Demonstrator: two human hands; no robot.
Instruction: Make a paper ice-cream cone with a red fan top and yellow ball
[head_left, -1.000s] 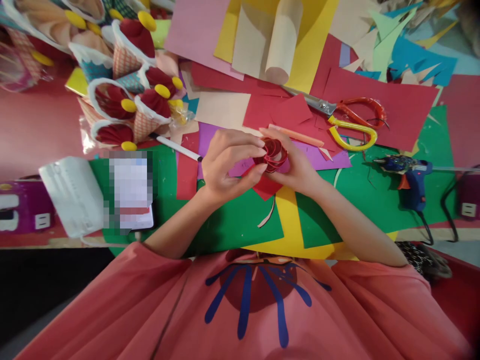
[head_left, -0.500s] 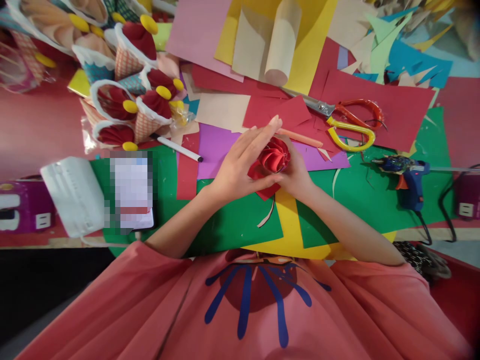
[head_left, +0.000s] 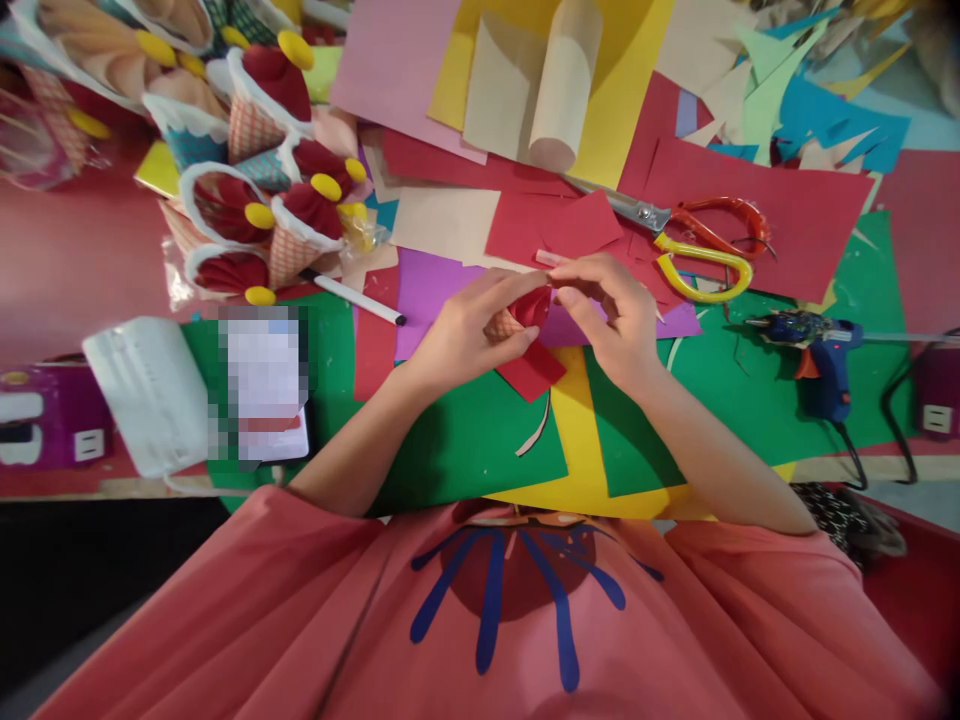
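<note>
The one view is from the wearer's head, facing forward and steeply down onto the worktop (head_left: 82,250). The wearer's shirt (head_left: 450,665) spreads across the bottom, and the worktop's front edge crosses above it. The camera sits near enough to take in the left hand (head_left: 471,328) and right hand (head_left: 616,318) whole, close to mid-frame, yet looks wide, reaching from cloth cones (head_left: 251,190) at upper left to a glue gun (head_left: 823,378) at right.

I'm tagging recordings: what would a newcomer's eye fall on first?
Probably the cluster of pleated cones at upper left. Next, the scissors with red and yellow handles, right of centre, and the blue glue gun at far right. Near the middle, the left hand holds a checked cone.
</note>
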